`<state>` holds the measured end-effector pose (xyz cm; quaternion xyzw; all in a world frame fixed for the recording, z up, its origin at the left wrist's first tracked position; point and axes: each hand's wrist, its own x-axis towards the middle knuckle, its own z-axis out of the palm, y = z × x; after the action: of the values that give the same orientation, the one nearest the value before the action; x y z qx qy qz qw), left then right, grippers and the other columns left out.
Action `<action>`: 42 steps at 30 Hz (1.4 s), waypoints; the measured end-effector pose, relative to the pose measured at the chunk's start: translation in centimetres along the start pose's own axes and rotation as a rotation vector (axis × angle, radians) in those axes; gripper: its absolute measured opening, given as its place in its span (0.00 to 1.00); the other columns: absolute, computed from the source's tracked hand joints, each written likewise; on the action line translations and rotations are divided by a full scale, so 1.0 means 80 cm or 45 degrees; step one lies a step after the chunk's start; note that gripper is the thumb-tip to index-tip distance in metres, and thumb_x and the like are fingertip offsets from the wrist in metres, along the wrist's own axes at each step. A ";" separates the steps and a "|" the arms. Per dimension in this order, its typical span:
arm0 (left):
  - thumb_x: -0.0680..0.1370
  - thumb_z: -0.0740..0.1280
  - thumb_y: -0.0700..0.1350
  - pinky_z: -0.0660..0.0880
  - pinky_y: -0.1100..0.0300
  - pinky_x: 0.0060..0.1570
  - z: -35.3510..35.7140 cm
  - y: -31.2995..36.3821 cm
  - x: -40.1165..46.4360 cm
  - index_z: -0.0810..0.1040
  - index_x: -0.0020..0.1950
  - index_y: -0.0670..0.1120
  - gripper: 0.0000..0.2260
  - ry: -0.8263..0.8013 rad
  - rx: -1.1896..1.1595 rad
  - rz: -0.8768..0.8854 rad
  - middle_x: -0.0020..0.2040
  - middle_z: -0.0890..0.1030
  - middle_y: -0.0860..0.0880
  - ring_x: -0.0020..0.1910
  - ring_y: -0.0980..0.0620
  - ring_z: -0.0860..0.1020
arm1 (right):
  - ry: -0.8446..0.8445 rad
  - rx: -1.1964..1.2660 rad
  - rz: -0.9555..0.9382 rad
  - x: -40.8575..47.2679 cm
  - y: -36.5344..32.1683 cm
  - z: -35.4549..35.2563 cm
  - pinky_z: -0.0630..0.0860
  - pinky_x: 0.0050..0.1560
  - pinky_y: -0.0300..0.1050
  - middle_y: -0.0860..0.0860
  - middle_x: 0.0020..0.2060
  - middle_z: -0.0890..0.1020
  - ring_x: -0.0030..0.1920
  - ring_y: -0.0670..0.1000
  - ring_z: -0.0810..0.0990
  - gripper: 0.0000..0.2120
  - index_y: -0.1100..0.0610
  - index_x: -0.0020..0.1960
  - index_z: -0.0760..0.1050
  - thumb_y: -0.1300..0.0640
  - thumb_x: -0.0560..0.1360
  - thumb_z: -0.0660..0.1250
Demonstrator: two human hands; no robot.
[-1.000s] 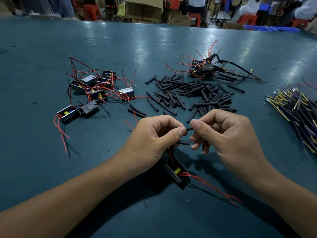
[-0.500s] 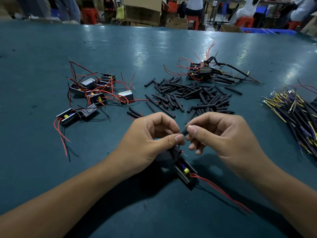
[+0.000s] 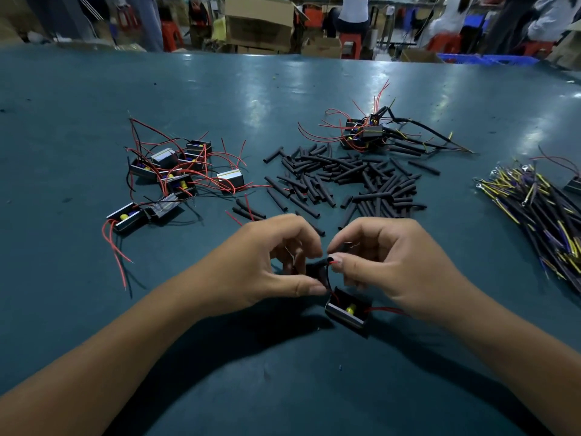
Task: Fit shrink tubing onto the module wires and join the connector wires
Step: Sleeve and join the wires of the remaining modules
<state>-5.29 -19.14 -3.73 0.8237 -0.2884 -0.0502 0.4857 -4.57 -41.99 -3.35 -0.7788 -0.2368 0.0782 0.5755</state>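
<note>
1. Moved: shrink tube [image 3: 318, 268] now sleeved along the red wire [image 3: 335, 263], tip poking out.
2. Left hand [image 3: 270, 262]: grip pinching the tube.
3. Right hand [image 3: 390, 262]: grip pinching the wire tip; tube runs leftward from it.
4. Module [image 3: 347, 309]: on bench [image 3: 94, 309], below both hands.

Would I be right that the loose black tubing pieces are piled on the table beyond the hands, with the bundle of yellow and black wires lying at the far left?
Not quite: the head view shows the wire bundle at the far right, not the left. The tubing pieces do lie on the table beyond the left hand and the right hand.
</note>
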 end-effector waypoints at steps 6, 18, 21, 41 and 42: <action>0.74 0.76 0.41 0.77 0.44 0.45 0.001 -0.002 0.002 0.80 0.44 0.45 0.06 -0.003 0.050 0.070 0.43 0.79 0.47 0.42 0.45 0.79 | -0.085 0.172 0.109 -0.003 0.004 0.001 0.77 0.34 0.39 0.55 0.35 0.84 0.33 0.49 0.82 0.03 0.55 0.46 0.83 0.62 0.75 0.73; 0.71 0.73 0.58 0.73 0.70 0.44 0.008 0.001 0.002 0.80 0.50 0.55 0.12 0.063 0.297 0.000 0.47 0.80 0.63 0.47 0.59 0.79 | 0.179 -0.460 0.114 0.005 0.000 -0.082 0.80 0.39 0.37 0.48 0.38 0.85 0.37 0.47 0.83 0.12 0.51 0.53 0.80 0.49 0.72 0.75; 0.70 0.72 0.61 0.72 0.70 0.44 0.013 0.000 0.004 0.78 0.47 0.61 0.09 0.091 0.381 0.000 0.47 0.79 0.66 0.47 0.60 0.78 | 0.590 -1.131 0.249 0.012 0.025 -0.151 0.77 0.50 0.45 0.53 0.45 0.85 0.46 0.54 0.83 0.07 0.56 0.53 0.79 0.55 0.77 0.71; 0.68 0.71 0.65 0.73 0.67 0.39 0.017 -0.004 0.006 0.76 0.53 0.55 0.21 0.354 0.513 -0.020 0.45 0.80 0.61 0.41 0.54 0.77 | 0.847 -1.583 0.835 0.008 0.057 -0.220 0.77 0.51 0.54 0.63 0.52 0.80 0.53 0.63 0.79 0.12 0.61 0.53 0.77 0.54 0.75 0.70; 0.69 0.70 0.66 0.71 0.69 0.39 0.015 -0.004 0.005 0.76 0.53 0.55 0.20 0.366 0.515 -0.009 0.45 0.80 0.61 0.41 0.54 0.77 | 0.898 -1.524 0.676 0.007 0.051 -0.217 0.77 0.50 0.55 0.62 0.50 0.80 0.51 0.63 0.79 0.09 0.60 0.51 0.76 0.55 0.75 0.69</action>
<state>-5.23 -20.19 -4.54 0.9038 -0.2178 0.1244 0.3468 3.92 -57.55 -1.42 -0.9691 0.1562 -0.1825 0.0565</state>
